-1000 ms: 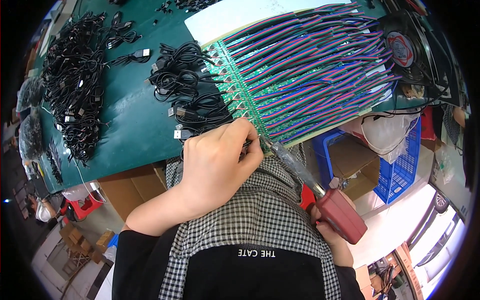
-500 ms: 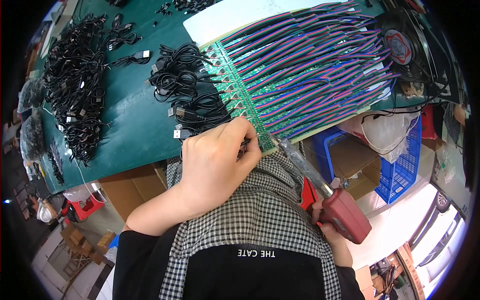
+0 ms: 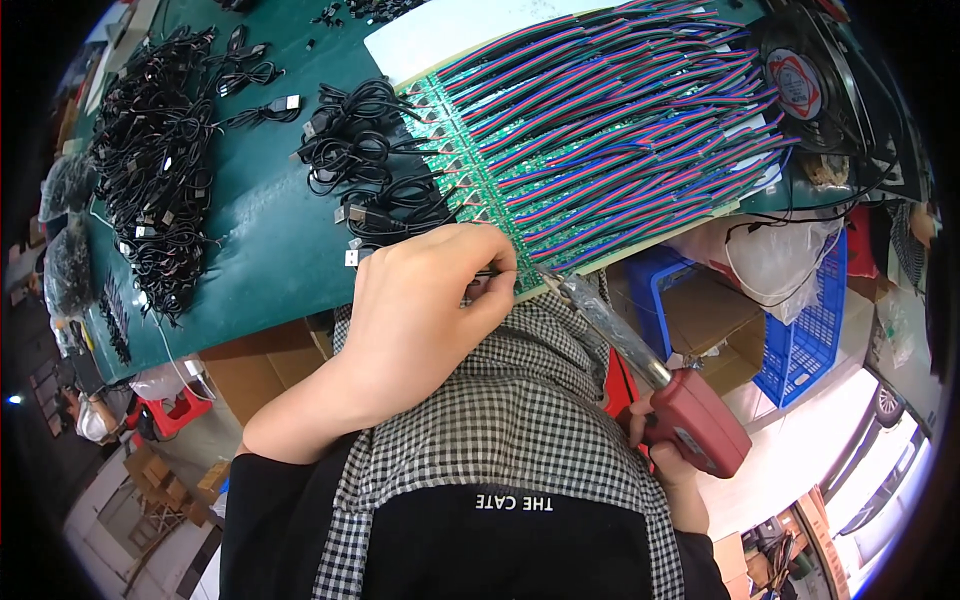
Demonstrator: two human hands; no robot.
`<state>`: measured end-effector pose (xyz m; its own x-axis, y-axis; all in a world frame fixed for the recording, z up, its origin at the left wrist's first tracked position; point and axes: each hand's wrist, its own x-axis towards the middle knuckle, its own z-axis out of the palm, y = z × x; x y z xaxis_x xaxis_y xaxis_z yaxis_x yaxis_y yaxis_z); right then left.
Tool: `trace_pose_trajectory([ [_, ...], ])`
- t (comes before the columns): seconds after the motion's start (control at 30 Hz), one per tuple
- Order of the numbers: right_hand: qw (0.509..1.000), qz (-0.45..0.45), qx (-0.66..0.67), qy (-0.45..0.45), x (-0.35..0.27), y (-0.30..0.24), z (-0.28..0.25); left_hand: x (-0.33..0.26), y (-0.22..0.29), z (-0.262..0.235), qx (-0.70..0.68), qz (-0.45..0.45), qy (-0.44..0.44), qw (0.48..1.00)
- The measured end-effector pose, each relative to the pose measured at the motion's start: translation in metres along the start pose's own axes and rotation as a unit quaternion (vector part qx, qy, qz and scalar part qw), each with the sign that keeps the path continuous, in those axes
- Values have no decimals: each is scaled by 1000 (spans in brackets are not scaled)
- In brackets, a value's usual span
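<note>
My left hand (image 3: 425, 305) is pinched at the near corner of the green circuit board panel (image 3: 508, 226), closed on a black USB cable (image 3: 485, 272) that mostly hides beneath it. A red-handled soldering iron (image 3: 695, 420) is gripped in my right hand (image 3: 672, 462), low at the right. Its metal tip reaches the panel's near edge, close beside my left fingertips. Rows of multicoloured wires (image 3: 640, 140) run from the panel to the right. Several coiled black cables (image 3: 350, 130) lie along its left side, their thin wire ends at the board.
A large heap of black cables (image 3: 150, 180) covers the left of the green table (image 3: 260, 200). At the far right stands a fan (image 3: 800, 85). Below the table edge are a blue plastic crate (image 3: 800, 350) and a cardboard box (image 3: 250, 375).
The left hand has shifted slightly left. The soldering iron's handle has moved a little right and up, while its tip stays near the same spot on the panel.
</note>
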<state>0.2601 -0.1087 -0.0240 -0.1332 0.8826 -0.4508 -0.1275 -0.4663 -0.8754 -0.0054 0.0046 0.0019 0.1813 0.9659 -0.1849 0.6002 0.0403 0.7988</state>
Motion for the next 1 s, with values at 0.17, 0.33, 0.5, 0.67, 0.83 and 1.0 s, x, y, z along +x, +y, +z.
trace_pose_trajectory([
  [0.17, 984, -59, -170, -10, -15, 30, -30, 3, 2, -1, 88, 15, -23, 996],
  [0.33, 965, -67, -253, -14, -14, 30, -29, 4, 0, 0, 91, 38, -22, 995],
  [0.5, 962, -97, -255, -21, -12, 32, -30, 8, 6, -2, 123, 46, -36, 991],
  [0.67, 958, -139, -247, -40, 3, 13, -20, 15, 12, -7, 184, 61, -81, 978],
  [0.83, 932, -217, -286, -52, 9, 7, -17, 18, 15, -9, 202, 64, -97, 972],
  [1.0, 972, -125, -197, 2, -7, 22, -22, 18, 16, -9, 213, 61, -107, 969],
])
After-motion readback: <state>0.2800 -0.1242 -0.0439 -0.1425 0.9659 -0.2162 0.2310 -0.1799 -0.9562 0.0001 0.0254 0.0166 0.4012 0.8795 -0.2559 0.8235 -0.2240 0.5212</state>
